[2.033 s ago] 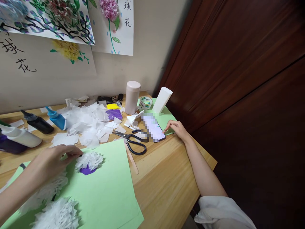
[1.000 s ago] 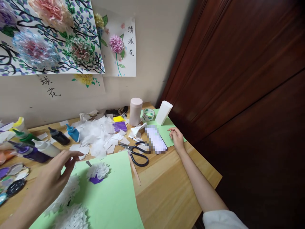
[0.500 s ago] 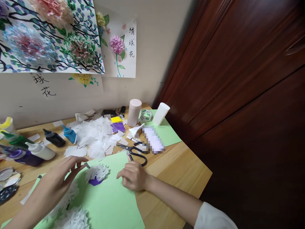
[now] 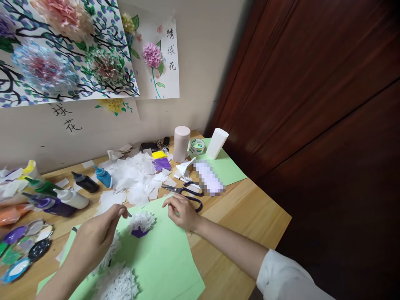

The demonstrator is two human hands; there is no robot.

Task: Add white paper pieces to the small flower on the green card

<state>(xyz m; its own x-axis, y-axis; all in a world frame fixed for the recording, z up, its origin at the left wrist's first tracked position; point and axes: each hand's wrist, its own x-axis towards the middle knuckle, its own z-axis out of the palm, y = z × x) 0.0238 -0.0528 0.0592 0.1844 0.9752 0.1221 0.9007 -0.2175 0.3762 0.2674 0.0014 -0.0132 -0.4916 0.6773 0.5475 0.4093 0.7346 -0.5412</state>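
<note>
My left hand (image 4: pixel 104 227) is over the upper left of a green sheet (image 4: pixel 165 254), its thumb and fingers pinched on a small dark strip (image 4: pixel 129 214) beside a white paper flower. That flower (image 4: pixel 143 220) has a purple piece (image 4: pixel 139 232) under its lower edge. My right hand (image 4: pixel 181 211) rests at the sheet's upper right edge with curled fingers; whether anything is inside them is hidden. Black-handled scissors (image 4: pixel 178 190) lie just beyond it. More white flowers (image 4: pixel 117 283) sit low on the sheet, one partly behind my left forearm.
White paper scraps (image 4: pixel 131 171) lie behind the sheet. Paint bottles (image 4: pixel 84 182) and a palette (image 4: pixel 39 249) are at the left. A pink cylinder (image 4: pixel 181 144), tape roll (image 4: pixel 197 146) and white tube (image 4: pixel 216 143) stand near the wall. Flower artwork (image 4: pixel 106 66) hangs above.
The view has shifted left, bringing the palette into fuller view. My left fingers have closed around the dark strip's end. My right hand has moved slightly up the sheet's edge.
</note>
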